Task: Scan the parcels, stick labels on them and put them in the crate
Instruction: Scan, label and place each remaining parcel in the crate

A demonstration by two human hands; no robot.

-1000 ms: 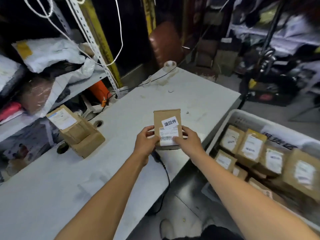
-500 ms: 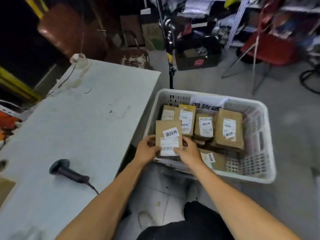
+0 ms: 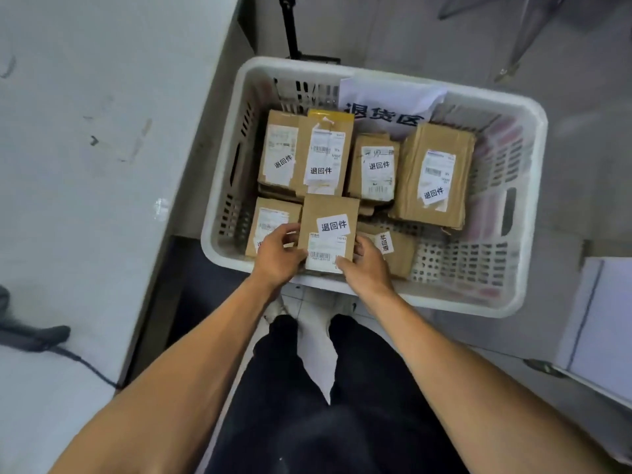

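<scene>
Both hands – left hand (image 3: 277, 256), right hand (image 3: 366, 265) – pinch a parcel (image 3: 329, 230) over the white crate (image 3: 526, 213) beside the table (image 3: 102, 138)

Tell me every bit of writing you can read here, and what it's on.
"退货区": white paper sign on the white plastic crate.
"退回件": white sticker on the brown cardboard parcel both hands hold; same stickers on the crate's other parcels.
Barcode shipping labels: print too small to read.

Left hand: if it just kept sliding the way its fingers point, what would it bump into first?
Probably the parcel lying in the crate's near-left corner: the left hand, gripping the held parcel, already overlaps it in this view, though how far apart they are in height is unclear.
</scene>
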